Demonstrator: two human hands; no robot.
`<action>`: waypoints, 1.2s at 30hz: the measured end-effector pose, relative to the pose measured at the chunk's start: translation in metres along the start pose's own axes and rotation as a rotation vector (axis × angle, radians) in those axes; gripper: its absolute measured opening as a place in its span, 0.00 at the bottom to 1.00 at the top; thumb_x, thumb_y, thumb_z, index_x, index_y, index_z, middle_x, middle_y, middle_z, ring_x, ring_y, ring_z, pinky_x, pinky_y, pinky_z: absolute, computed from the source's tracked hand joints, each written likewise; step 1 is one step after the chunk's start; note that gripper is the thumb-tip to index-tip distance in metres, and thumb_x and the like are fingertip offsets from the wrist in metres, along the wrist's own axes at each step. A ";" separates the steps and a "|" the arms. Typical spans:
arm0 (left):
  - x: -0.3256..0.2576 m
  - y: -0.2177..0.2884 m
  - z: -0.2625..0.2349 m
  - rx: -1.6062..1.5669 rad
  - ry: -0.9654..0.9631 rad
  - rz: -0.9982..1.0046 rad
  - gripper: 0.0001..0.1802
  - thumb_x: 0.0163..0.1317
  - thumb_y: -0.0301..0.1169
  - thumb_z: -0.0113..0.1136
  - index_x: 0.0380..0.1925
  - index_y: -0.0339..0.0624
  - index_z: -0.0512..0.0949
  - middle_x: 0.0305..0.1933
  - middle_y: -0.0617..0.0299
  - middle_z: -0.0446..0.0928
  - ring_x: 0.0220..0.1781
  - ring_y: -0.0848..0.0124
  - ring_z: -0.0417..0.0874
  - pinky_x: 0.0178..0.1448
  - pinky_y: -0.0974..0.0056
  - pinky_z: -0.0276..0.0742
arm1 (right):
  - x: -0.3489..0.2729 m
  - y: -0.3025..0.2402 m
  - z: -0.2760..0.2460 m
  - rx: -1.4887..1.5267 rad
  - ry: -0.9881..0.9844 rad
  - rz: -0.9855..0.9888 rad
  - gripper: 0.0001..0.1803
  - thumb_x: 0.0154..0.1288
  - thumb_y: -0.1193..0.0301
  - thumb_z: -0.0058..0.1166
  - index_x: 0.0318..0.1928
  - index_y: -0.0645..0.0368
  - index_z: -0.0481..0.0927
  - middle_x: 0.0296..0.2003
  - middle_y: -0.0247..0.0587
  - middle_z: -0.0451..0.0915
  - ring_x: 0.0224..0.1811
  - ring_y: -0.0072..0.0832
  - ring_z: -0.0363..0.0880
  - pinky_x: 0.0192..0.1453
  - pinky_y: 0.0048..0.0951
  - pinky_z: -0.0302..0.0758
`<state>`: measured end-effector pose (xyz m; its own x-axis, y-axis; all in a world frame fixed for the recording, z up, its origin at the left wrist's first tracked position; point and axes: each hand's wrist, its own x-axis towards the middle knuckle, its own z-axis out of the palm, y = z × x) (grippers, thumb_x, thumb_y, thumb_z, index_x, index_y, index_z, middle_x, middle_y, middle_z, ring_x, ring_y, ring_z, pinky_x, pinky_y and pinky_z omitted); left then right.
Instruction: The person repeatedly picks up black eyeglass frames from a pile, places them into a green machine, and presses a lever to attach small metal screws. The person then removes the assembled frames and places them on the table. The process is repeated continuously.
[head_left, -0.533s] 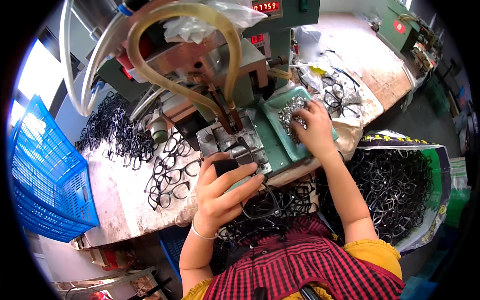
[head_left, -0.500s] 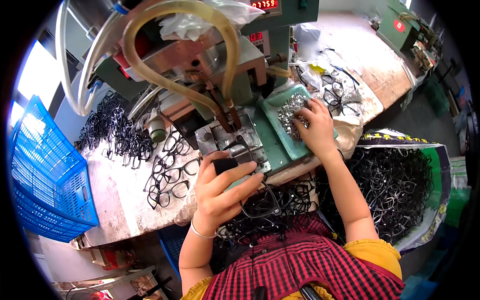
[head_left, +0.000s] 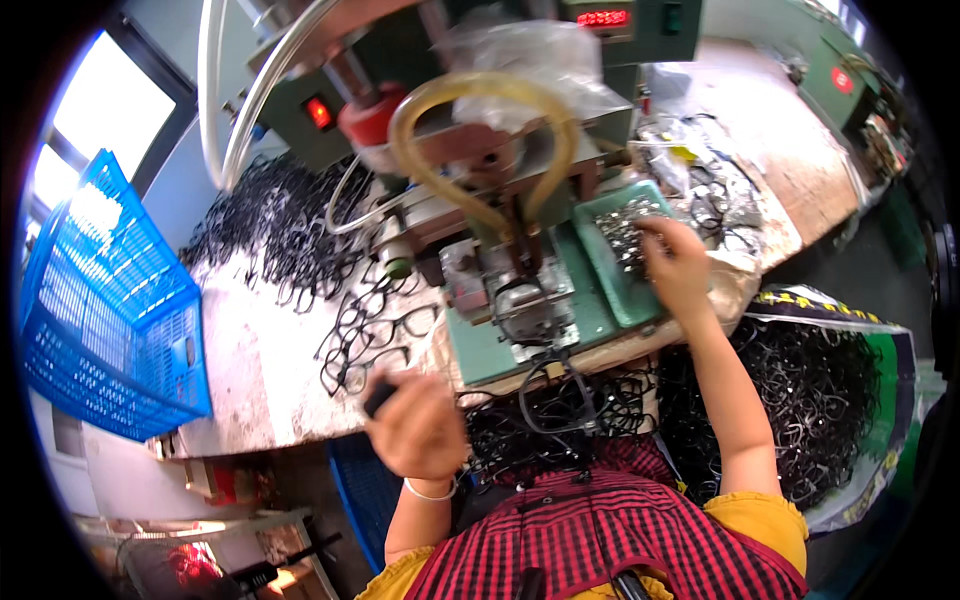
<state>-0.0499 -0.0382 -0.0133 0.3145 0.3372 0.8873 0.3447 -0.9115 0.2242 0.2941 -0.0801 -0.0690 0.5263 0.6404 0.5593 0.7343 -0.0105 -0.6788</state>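
Note:
My right hand (head_left: 682,268) is over a green tray (head_left: 640,312), fingertips pinched together at a pile of small shiny metal parts (head_left: 622,228). Whatever is between them is too small to make out. Smeared by motion, my left hand (head_left: 418,428) is raised near the table's front edge, with a black cover (head_left: 380,396) around one finger. To its right, a black eyeglass frame (head_left: 558,402) rests at the metal fixture (head_left: 520,300) of a green bench machine, its lower part hanging over the front edge. Neither hand touches that frame.
Loose black eyeglass frames (head_left: 372,330) lie left of the machine, before a larger heap (head_left: 270,215). A blue plastic basket (head_left: 185,350) stands at the far left. A big sack (head_left: 800,400) of dark frames sits right of my arm. A yellowish hose (head_left: 480,85) loops above the fixture.
My left hand has let go of the eyeglass frame and moved left and down, away from the fixture. My right hand's fingers have drawn together at the metal parts. The view has shifted.

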 end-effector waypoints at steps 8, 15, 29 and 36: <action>0.028 -0.138 0.019 0.297 -0.020 -0.319 0.03 0.61 0.28 0.70 0.34 0.43 0.87 0.38 0.65 0.83 0.44 0.66 0.81 0.59 0.57 0.67 | -0.004 -0.009 0.023 0.742 0.093 0.483 0.10 0.69 0.76 0.60 0.48 0.64 0.87 0.41 0.34 0.87 0.44 0.18 0.81 0.53 0.20 0.74; -0.018 -0.257 0.124 0.539 -0.546 -0.754 0.13 0.52 0.33 0.67 0.36 0.38 0.85 0.40 0.48 0.81 0.44 0.48 0.83 0.49 0.49 0.81 | -0.005 -0.031 0.019 0.430 0.057 0.352 0.09 0.65 0.78 0.62 0.45 0.63 0.87 0.39 0.35 0.88 0.41 0.19 0.83 0.49 0.21 0.76; -0.013 -0.188 0.039 -0.403 0.132 -0.735 0.09 0.76 0.27 0.55 0.49 0.33 0.75 0.44 0.65 0.76 0.43 0.77 0.74 0.50 0.72 0.73 | 0.000 -0.102 -0.001 0.372 -0.058 -0.098 0.12 0.56 0.83 0.65 0.42 0.62 0.87 0.38 0.42 0.86 0.43 0.35 0.85 0.51 0.33 0.78; -0.026 -0.121 0.045 -0.492 0.217 -0.873 0.08 0.74 0.28 0.59 0.45 0.34 0.81 0.42 0.63 0.82 0.40 0.77 0.82 0.46 0.71 0.78 | -0.012 -0.123 0.036 0.716 -0.020 0.177 0.23 0.59 0.81 0.64 0.56 0.66 0.77 0.40 0.36 0.84 0.46 0.23 0.83 0.54 0.26 0.77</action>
<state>-0.0601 0.0738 -0.0815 -0.0558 0.9241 0.3781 -0.0398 -0.3805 0.9239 0.1820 -0.0585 -0.0092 0.5978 0.6896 0.4089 0.1759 0.3848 -0.9061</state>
